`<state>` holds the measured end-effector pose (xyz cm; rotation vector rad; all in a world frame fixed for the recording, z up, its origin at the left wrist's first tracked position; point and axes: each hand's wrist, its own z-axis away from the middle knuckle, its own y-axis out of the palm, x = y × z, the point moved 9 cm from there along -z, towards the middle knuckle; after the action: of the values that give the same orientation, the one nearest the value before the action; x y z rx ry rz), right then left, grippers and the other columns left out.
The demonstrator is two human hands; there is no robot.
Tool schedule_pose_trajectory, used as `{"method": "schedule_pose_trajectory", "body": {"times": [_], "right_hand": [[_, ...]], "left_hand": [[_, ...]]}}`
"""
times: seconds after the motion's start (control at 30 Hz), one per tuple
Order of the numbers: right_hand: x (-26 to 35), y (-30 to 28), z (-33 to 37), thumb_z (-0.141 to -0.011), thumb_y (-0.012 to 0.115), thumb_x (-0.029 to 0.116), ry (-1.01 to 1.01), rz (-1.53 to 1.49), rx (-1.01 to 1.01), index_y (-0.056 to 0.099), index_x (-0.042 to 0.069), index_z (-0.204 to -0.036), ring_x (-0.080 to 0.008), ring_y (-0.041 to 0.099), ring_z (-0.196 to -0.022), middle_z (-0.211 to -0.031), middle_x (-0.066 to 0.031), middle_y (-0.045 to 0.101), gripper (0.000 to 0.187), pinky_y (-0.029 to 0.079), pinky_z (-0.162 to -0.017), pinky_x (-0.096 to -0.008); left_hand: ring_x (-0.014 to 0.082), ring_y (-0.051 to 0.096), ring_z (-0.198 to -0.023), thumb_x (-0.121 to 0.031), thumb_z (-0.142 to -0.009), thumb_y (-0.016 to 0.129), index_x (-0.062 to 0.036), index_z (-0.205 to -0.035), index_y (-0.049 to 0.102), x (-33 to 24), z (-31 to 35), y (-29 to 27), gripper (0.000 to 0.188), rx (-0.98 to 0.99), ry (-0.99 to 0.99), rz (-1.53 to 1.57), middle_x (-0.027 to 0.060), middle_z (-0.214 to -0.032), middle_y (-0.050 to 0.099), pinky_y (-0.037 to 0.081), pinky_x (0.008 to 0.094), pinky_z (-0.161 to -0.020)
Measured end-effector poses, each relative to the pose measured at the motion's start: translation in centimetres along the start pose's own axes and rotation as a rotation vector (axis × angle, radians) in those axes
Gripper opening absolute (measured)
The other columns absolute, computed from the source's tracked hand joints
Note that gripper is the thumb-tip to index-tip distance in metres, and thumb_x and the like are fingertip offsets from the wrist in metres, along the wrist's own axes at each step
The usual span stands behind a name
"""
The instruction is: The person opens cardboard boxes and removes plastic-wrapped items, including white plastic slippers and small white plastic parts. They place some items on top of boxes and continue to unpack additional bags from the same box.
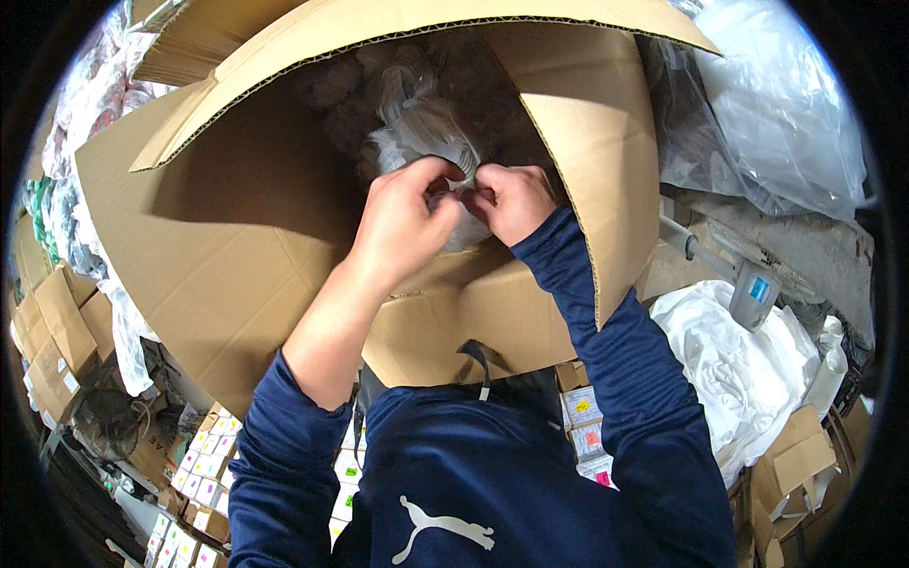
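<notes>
A large open cardboard box (256, 270) stands in front of me with its flaps spread. Inside it, a translucent plastic bag (421, 128) lies among dark bundles that are too shaded to name. My left hand (407, 208) pinches the bag's gathered plastic between thumb and fingers. Close beside it, my right hand (516, 201) grips the same plastic, fingertips almost meeting those of the left. Both hands are over the box's near part, inside the flaps. What else lies under the fingers is hidden.
Clear plastic sheeting (786, 104) is heaped at the far right. A white sack (729, 360) lies right of me, near a grey device on a pole (755, 295). Small labelled white boxes (204, 464) stand at lower left, with flattened cardboard (57, 331) beyond.
</notes>
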<state>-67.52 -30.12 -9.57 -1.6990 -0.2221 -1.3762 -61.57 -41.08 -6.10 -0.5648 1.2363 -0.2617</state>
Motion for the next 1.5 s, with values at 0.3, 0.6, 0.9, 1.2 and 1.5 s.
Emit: {"method": "schedule_pose_trajectory", "body": {"times": [0.3, 0.6, 0.9, 1.2, 1.5], "right_hand": [[-0.6, 0.1, 0.7, -0.075, 0.078, 0.02, 0.025, 0.005, 0.01, 0.062, 0.002, -0.073, -0.0409, 0.064, -0.068, -0.07, -0.0212, 0.062, 0.024, 0.05, -0.058, -0.0449], [-2.0, 1.0, 0.6, -0.077, 0.068, 0.015, 0.165, -0.104, 0.127, 0.054, 0.001, -0.066, -0.0386, 0.057, -0.057, -0.06, -0.0187, 0.055, 0.023, 0.046, -0.056, -0.0448], [-1.6, 1.4, 0.8, -0.074, 0.071, 0.018, 0.016, 0.083, 0.125, 0.064, 0.003, -0.074, -0.0383, 0.062, -0.072, -0.072, -0.0188, 0.063, 0.017, 0.048, -0.069, -0.046], [-1.5, 1.4, 0.9, -0.074, 0.072, 0.017, -0.013, -0.009, 0.091, 0.067, 0.003, -0.078, -0.039, 0.063, -0.076, -0.075, -0.019, 0.065, 0.015, 0.049, -0.071, -0.0466], [-2.8, 0.9, 1.8, -0.077, 0.07, 0.016, 0.084, 0.047, 0.102, 0.054, 0.002, -0.064, -0.0353, 0.056, -0.062, -0.062, -0.0152, 0.056, 0.025, 0.043, -0.059, -0.0456]], "left_hand": [[0.0398, 0.065, -0.081, -0.011, -0.081, 0.062, -0.0026, -0.09, 0.071, -0.8, -2.0, 2.7, 0.016, 0.457, 0.142, -0.495, 0.0224, -0.083, 0.066, 0.053, 0.0461, -0.071], [0.0319, 0.068, -0.076, -0.013, -0.086, 0.058, -0.0047, -0.104, 0.069, 3.2, -1.4, 1.4, 0.022, 0.171, -0.29, 0.046, 0.0177, -0.083, 0.069, 0.053, 0.0384, -0.072], [0.0314, 0.067, -0.079, -0.01, -0.082, 0.066, -0.0049, -0.106, 0.067, -1.3, -1.3, 1.0, 0.025, 0.295, 0.198, -0.219, 0.0171, -0.087, 0.068, 0.054, 0.0394, -0.074], [0.0336, 0.067, -0.072, -0.011, -0.081, 0.064, -0.0047, -0.094, 0.07, -2.9, -1.5, 0.8, 0.016, 0.211, 0.286, -0.487, 0.0176, -0.082, 0.067, 0.054, 0.0415, -0.065], [0.0183, 0.067, -0.063, -0.001, -0.089, 0.054, 0.0041, -0.099, 0.059, 4.7, -1.0, -2.3, 0.013, -0.27, -0.447, 0.697, 0.0139, -0.084, 0.071, 0.051, 0.028, -0.052]]}}
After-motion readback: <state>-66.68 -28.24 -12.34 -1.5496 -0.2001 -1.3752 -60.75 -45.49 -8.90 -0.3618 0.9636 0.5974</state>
